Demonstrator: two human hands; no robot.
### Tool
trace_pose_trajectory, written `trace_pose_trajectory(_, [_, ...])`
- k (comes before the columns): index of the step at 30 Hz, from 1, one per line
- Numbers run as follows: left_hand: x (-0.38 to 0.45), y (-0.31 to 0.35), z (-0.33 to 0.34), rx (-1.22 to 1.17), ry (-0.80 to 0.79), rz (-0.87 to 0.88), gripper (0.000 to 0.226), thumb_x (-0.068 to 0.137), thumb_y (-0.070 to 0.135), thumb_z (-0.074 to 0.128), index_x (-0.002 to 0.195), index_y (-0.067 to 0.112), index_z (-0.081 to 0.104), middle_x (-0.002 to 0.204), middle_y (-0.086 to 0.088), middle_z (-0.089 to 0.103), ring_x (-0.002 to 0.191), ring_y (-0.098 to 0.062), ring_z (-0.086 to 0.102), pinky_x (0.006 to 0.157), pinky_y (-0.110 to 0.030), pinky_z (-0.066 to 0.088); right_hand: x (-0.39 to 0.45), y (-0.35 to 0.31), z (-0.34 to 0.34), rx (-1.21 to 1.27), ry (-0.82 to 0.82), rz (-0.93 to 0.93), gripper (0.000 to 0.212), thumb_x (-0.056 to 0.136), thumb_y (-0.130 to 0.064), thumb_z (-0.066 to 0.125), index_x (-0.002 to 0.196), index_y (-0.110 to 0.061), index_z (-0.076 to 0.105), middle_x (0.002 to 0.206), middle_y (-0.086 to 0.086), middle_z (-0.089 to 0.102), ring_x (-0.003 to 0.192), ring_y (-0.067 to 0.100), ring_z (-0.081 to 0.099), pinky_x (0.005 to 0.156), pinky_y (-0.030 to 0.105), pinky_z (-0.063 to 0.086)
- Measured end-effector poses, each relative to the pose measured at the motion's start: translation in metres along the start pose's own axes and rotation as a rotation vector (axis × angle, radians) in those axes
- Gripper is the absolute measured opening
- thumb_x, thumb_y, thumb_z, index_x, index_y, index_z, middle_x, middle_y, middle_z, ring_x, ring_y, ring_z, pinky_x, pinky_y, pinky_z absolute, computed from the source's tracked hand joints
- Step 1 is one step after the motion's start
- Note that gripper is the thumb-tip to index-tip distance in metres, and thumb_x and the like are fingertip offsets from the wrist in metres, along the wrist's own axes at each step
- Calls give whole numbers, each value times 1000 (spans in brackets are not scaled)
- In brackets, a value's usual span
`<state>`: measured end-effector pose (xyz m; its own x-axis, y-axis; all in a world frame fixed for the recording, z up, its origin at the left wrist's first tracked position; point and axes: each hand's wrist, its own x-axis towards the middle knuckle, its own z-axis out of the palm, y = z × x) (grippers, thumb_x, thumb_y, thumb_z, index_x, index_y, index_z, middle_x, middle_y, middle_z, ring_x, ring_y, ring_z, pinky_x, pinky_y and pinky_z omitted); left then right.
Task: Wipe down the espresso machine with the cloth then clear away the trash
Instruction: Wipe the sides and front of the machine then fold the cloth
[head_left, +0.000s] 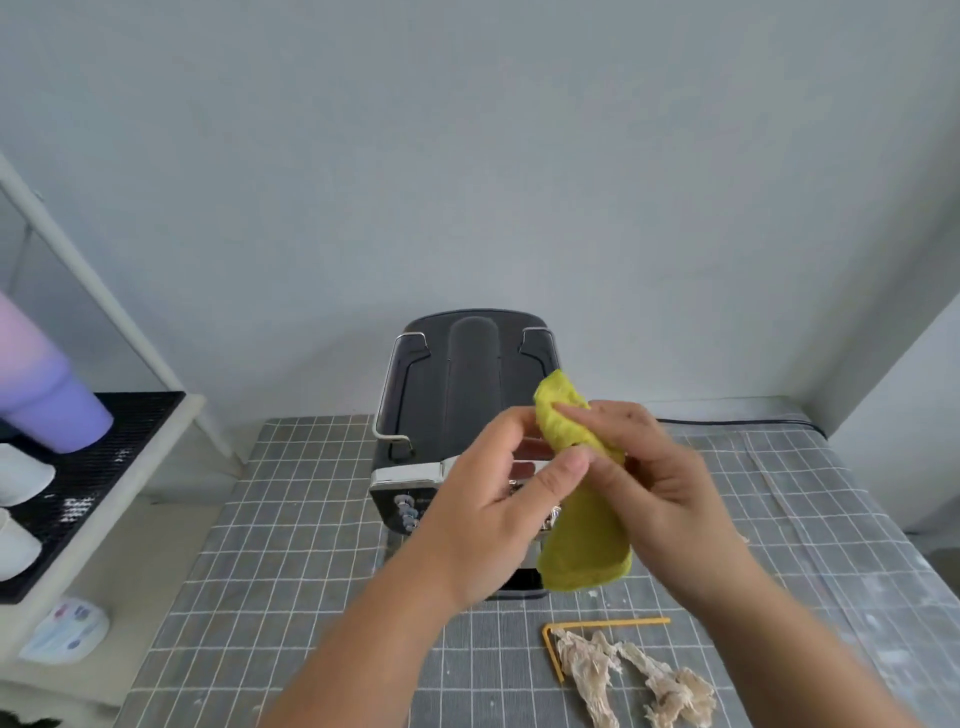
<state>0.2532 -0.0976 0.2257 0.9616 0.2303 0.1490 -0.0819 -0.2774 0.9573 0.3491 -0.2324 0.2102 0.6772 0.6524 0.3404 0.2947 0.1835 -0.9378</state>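
Note:
A black and chrome espresso machine (441, 395) stands at the back of the grey checked table (291, 519), against the wall. Both my hands hold a yellow-green cloth (582, 530) in the air above the machine's front. My right hand (654, 478) grips its upper part, and my left hand (498, 514) pinches its left edge with thumb and fingers. The cloth hangs down folded and hides part of the machine's front. Trash lies near the table's front: crumpled beige paper scraps (634, 680) and a bent yellow straw (602, 623).
A white shelf unit (140, 467) stands left of the table, holding a black mat, a purple tumbler (47, 395) and white cups (21, 473). A small packet (67, 629) lies on its lower ledge. A black cable (737, 422) runs behind the machine to the right.

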Motion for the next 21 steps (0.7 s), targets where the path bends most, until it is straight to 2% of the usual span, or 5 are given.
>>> trace_pose_trajectory(5, [-7, -3, -13, 88, 34, 23, 19, 90, 44, 59, 101, 28, 63, 95, 6, 69, 95, -15, 65, 89, -46, 52, -4, 3, 0, -188, -64, -73, 40, 74, -40, 74, 113, -45, 65, 96, -15, 57, 79, 10, 54, 71, 24, 49])
trace_pose_trajectory(10, [-16, -5, -13, 82, -13, -6, 21, 91, 37, 55, 104, 24, 66, 91, 1, 64, 91, -23, 63, 89, -53, 50, -9, 6, -4, -72, -155, 190, 74, 64, -29, 87, 121, -44, 43, 101, 0, 65, 88, 27, 65, 77, 45, 58])
trace_pose_trajectory(12, [-19, -5, -13, 104, -13, -3, 21, 92, 34, 52, 103, 24, 66, 88, 5, 61, 88, -17, 60, 86, -43, 51, -9, 6, -6, -72, -260, 276, 61, 62, -34, 87, 115, -35, 57, 98, 0, 70, 90, 23, 68, 82, 43, 57])
trace_pose_trajectory(15, [-25, -7, -13, 133, 57, 5, 21, 93, 27, 47, 103, 22, 65, 90, 6, 61, 87, -12, 59, 84, -35, 48, -10, 4, -8, -173, -355, 345, 26, 65, -39, 82, 84, -23, 72, 74, -9, 69, 74, 7, 64, 77, 32, 54])
trace_pose_trajectory(21, [-44, -20, -18, 105, 247, -33, 19, 95, 38, 46, 97, 26, 60, 77, 7, 60, 72, -11, 56, 69, -36, 47, -16, 14, -6, -211, -389, 344, 30, 77, -46, 75, 83, -16, 71, 83, 14, 69, 78, 23, 64, 83, 49, 52])
